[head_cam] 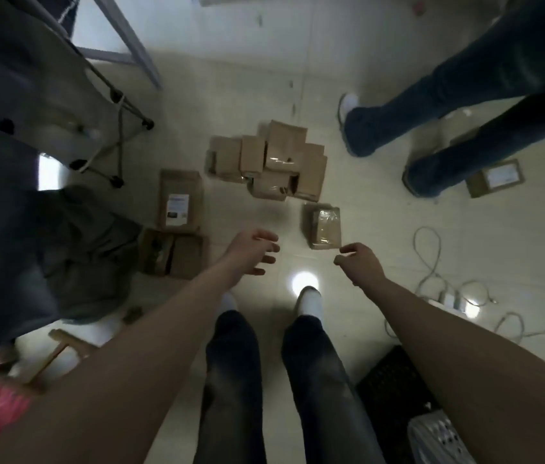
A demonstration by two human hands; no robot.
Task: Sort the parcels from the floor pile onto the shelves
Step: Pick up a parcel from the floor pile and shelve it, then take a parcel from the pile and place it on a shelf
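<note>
The left hand is hovering with its fingers spread, holding nothing. The right hand is hanging loosely curled and empty, just beside the near corner of a taped parcel lying at its 11 o'clock. Further out at 12 o'clock, the parcel pile is sitting on the floor — a labelled parcel is lying at the left hand's 10 o'clock.

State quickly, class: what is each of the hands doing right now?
Left hand: open, fingers spread, holding nothing.
Right hand: fingers curled by the taped parcel; grip cannot be told.
</note>
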